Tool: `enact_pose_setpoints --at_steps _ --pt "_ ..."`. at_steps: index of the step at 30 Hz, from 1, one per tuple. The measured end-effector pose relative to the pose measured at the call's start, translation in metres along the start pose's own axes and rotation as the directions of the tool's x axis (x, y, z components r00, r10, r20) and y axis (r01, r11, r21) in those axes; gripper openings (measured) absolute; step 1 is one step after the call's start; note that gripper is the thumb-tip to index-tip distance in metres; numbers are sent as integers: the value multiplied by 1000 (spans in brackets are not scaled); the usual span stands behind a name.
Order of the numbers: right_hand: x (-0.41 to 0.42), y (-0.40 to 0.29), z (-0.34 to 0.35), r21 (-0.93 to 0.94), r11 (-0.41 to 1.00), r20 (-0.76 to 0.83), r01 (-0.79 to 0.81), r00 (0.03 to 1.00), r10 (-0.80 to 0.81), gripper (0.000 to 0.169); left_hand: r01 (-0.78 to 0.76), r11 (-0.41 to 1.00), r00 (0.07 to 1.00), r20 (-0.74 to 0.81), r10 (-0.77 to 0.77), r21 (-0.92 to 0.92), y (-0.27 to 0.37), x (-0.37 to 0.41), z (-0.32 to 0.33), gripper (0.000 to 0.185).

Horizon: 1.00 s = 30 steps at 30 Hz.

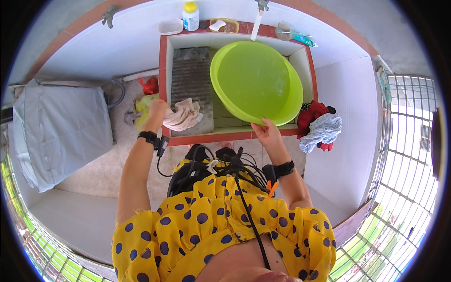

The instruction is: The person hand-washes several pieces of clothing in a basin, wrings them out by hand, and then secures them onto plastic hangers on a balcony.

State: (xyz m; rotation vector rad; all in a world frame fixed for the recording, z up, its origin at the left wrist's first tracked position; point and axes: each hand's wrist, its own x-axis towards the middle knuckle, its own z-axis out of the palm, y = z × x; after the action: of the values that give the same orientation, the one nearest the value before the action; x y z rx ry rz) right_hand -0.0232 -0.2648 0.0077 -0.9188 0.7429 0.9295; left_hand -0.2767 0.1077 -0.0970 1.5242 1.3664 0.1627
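Observation:
My left hand (157, 112) is closed at the left edge of the sink, on one end of a pale pink cloth (183, 115). The rest of that cloth lies bunched over the lower part of a dark ribbed washboard (190, 75). My right hand (269, 135) holds the near rim of a lime-green plastic basin (225, 102), thumb at the edge and fingers below. The basin sits tilted inside the tiled sink and contains water with a little foam.
A tap (258, 23) points down at the basin's far rim. Along the red back ledge stand a white bottle with a yellow cap (191, 17), a soap dish (230, 26) and a toothpaste tube (305, 40). Clothes (320, 130) hang over the right edge. A grey-covered appliance (67, 130) stands left.

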Motion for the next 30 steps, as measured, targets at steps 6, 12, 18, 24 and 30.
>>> enact_pose_setpoints --at_steps 6,12,18,24,30 --pt "-22 -27 9 -102 995 -100 14 995 -25 20 45 997 999 -31 -44 59 26 -18 2 19" --pt "-33 -33 14 -122 991 -49 62 996 -68 21 46 971 984 -178 -3 236 24 -22 5 26" --pt "-27 -53 25 -156 985 -54 77 995 -86 21 238 867 966 -198 -166 438 45 -19 1 29" --pt "-24 -56 33 -209 972 -13 112 993 -117 19 239 870 970 -145 -195 432 49 -14 -9 29" --pt "-14 -60 26 -229 968 5 98 995 -99 19 192 893 980 -125 -154 407 37 3 -7 32"
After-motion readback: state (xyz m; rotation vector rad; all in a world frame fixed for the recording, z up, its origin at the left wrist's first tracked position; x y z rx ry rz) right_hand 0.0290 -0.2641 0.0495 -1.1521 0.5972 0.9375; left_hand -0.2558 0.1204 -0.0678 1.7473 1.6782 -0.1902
